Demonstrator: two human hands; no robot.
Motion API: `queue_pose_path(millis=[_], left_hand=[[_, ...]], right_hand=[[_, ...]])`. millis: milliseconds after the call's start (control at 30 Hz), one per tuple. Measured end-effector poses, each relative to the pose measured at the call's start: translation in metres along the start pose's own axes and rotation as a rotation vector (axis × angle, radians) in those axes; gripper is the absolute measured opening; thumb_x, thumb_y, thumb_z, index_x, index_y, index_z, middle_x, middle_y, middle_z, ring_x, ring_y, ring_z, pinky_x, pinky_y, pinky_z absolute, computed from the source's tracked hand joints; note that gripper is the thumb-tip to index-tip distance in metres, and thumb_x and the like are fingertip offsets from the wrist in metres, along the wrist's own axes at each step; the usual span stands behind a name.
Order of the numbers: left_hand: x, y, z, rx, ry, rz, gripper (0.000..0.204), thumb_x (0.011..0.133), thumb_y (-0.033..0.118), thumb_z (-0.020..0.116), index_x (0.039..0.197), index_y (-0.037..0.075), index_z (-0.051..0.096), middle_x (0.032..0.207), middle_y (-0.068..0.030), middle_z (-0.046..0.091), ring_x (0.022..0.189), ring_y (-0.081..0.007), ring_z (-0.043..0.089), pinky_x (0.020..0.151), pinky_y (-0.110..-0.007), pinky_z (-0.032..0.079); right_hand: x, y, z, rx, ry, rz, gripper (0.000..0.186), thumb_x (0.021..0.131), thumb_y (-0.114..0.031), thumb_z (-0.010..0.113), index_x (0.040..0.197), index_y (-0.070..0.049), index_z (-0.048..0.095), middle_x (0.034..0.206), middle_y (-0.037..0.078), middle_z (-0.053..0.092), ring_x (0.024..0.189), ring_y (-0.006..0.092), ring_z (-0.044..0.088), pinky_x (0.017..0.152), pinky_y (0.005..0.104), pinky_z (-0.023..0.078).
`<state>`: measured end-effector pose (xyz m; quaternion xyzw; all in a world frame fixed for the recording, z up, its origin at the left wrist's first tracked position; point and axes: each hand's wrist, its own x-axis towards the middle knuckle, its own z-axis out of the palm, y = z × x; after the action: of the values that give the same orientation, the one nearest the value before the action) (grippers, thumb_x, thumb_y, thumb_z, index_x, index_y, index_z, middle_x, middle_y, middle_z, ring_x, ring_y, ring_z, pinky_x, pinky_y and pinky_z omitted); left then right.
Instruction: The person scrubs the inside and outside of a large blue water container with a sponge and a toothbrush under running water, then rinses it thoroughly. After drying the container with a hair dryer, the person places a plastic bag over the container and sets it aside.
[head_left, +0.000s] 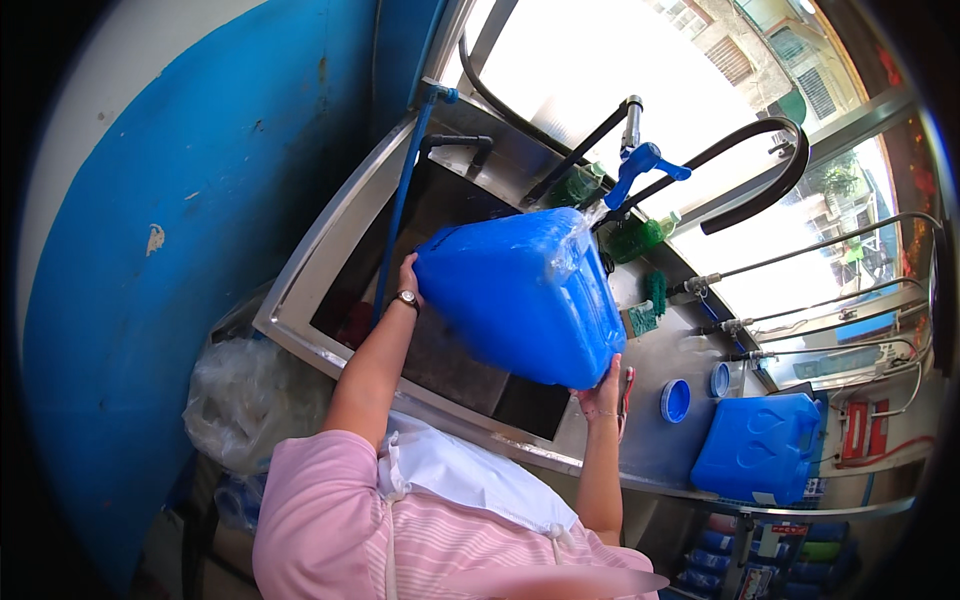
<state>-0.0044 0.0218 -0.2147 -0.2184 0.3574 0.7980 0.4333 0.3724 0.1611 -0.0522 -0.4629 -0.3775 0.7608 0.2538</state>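
A large blue plastic jerrycan [520, 295], partly wrapped in clear film, is held tilted over a steel sink [330, 345]. My left hand [408, 277], with a watch on its wrist, grips the can's left side. My right hand [600, 393] supports its lower right corner from beneath. The can's upper end sits just below a blue tap [640, 165] on a black pipe. Both pink-sleeved forearms rise from the lower edge.
A second blue jerrycan [755, 445] lies on the steel counter at the right, near two blue caps [675, 400]. Green bottles [640, 237], a green brush [655, 292] and black hoses [760, 175] line the window. A blue wall [200, 200] and a clear plastic bag [240, 395] are on the left.
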Motion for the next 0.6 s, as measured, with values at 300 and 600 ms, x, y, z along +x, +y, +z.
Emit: queue_pose_path(millis=[300, 600], left_hand=[[0.025, 0.062, 0.029, 0.609, -0.444, 0.09, 0.04, 0.095, 0.036, 0.054, 0.118, 0.005, 0.061, 0.11, -0.0088, 0.065, 0.1, -0.0193, 0.059, 0.093, -0.031, 0.046], [-0.061, 0.109, 0.082, 1.658, -0.199, 0.831, 0.075, 0.08, 0.034, 0.073, 0.143, 0.004, 0.044, 0.142, -0.0248, 0.046, 0.136, -0.0382, 0.039, 0.11, -0.046, 0.035]], right_hand=[[0.039, 0.063, 0.065, -0.308, 0.097, -0.012, 0.073, 0.089, -0.067, 0.052, 0.135, -0.014, 0.033, 0.111, 0.015, 0.062, 0.08, 0.03, 0.068, 0.061, 0.0463, 0.058], [0.059, 0.019, 0.098, -0.341, -0.16, 0.18, 0.064, 0.097, -0.037, 0.057, 0.147, -0.015, 0.023, 0.132, 0.019, 0.049, 0.105, 0.0352, 0.062, 0.076, 0.0553, 0.057]])
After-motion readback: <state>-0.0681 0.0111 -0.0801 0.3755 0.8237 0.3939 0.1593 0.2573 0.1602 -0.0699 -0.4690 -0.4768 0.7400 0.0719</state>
